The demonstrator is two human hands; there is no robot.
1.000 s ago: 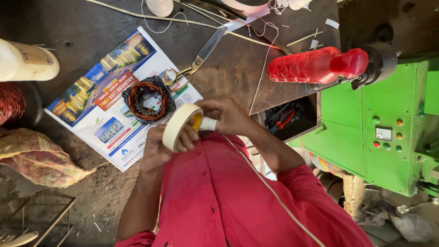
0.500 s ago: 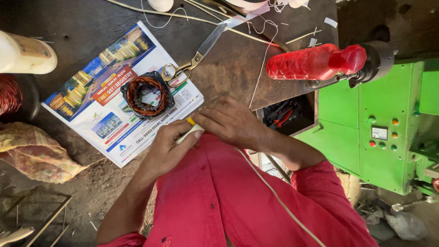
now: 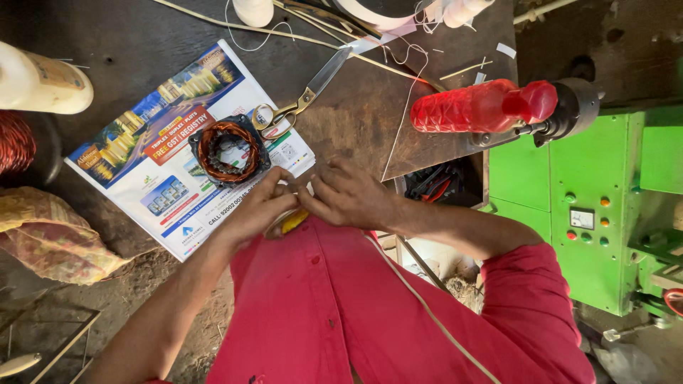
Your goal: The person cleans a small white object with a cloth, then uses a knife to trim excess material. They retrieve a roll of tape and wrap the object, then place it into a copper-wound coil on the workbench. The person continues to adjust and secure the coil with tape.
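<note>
The roll of tape (image 3: 288, 220), plainly visible a second ago in front of the red shirt (image 3: 341, 306), is now almost hidden beneath the left hand (image 3: 260, 206), only a yellow edge showing. The right hand (image 3: 352, 199) has closed in until both sets of fingertips meet just below the copper-wound stator (image 3: 229, 151).
</note>
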